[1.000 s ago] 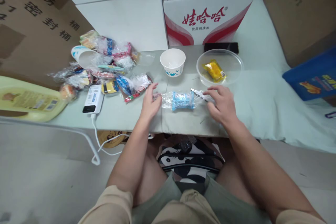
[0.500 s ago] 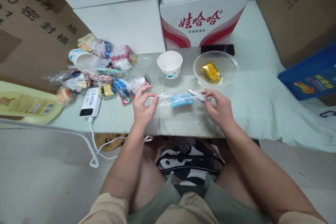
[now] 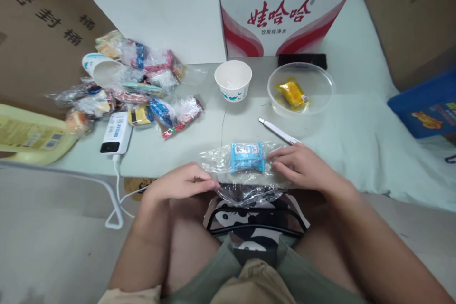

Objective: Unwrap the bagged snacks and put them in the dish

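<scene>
At table's (image 3: 167, 152) near edge, blue packet (image 3: 247, 157) lies in or on clear film (image 3: 213, 159), cannot tell which. Left hand (image 3: 182, 181), thumb and forefinger nearly closed, pinches film's near-left corner, seemingly keeping it spread. Right hand (image 3: 303, 166), fingers bent, slightly parted, touches film's right end, perhaps steadying it; grip unclear. Pen (image 3: 277, 130) lies just beyond.

Crinkled, glossy plastic film (image 3: 214, 157) lies around a shiny blue packet (image 3: 247, 157) at the front edge of the matt, cloth-covered tabletop (image 3: 174, 152); farther back sit a smooth paper cup (image 3: 233, 86) and translucent plastic tub (image 3: 320, 94).
</scene>
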### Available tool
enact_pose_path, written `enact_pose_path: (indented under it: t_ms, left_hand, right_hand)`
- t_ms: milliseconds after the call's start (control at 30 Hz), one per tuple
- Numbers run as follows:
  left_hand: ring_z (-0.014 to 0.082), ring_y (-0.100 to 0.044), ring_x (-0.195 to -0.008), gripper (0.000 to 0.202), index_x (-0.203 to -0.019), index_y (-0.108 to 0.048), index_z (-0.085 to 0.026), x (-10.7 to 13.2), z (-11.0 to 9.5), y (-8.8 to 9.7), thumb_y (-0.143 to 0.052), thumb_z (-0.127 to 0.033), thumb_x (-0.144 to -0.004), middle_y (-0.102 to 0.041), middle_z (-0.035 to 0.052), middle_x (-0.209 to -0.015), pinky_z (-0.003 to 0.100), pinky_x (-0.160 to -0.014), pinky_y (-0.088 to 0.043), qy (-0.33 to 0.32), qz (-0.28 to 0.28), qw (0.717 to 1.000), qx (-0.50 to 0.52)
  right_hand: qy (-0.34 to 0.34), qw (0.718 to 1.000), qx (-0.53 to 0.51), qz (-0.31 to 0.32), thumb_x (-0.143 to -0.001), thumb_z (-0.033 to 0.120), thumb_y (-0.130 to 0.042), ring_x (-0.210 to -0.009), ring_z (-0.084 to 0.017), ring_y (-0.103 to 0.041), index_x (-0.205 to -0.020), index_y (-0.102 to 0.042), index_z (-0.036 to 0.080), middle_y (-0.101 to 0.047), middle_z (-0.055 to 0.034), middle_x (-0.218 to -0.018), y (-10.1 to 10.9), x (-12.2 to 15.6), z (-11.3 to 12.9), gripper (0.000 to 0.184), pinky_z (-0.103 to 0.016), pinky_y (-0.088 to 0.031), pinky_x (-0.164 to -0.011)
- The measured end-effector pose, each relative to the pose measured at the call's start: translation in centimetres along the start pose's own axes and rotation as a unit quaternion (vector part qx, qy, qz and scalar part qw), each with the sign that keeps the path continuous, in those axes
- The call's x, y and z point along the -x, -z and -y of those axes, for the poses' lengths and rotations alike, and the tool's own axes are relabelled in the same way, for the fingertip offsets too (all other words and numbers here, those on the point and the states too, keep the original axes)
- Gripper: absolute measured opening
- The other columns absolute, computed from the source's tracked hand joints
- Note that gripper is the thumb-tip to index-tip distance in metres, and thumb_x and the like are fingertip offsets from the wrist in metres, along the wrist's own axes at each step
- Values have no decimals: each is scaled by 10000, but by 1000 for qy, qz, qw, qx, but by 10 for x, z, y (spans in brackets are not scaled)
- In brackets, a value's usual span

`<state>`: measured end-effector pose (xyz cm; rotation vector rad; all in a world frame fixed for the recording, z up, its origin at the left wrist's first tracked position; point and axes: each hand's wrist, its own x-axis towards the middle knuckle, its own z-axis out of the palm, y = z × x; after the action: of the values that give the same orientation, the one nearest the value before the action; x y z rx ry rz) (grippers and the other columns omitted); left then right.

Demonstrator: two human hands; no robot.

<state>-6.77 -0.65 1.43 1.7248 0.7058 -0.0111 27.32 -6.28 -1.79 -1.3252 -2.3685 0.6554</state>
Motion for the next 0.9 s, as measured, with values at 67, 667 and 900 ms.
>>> enact_pose_path:
  t_ms: [67,667,900]
  left_hand:
    - [201,-745,-845,223,-879,-796,-207,-2,3,-1,-654,-378,-897,-794,77,-889,302,-777,-586,-49,-70,996,-26]
    - [187,-687,-796,214,-763,-592,-187,-76,-9,-26,-616,-383,-844,-674,55,-825,220,-491,-480,30,-480,854,196]
    - [87,-594,-526,226,-759,-529,-178,-87,-8,-10,-680,-345,-745,-623,-2,-710,151,-336,-165,92,-523,767,361]
  right_hand:
    - [-24,998,55,-8,-964,283,-458,-1044,-241,-665,-1005,-753,225,-682,-90,-1290,-5,-1,-1,303,-387,-470,-848]
    - [-33,990,60,-120,-868,352,-618,-1023,-302,-612,-1082,-643,206,-669,-130,-1163,-43,-27,40,260,-421,-501,-833]
    - [10,979,-18,-201,-891,244,-554,-1069,-267,-655,-1209,-621,224,-715,-98,-1176,-40,-29,31,325,-443,-524,-932]
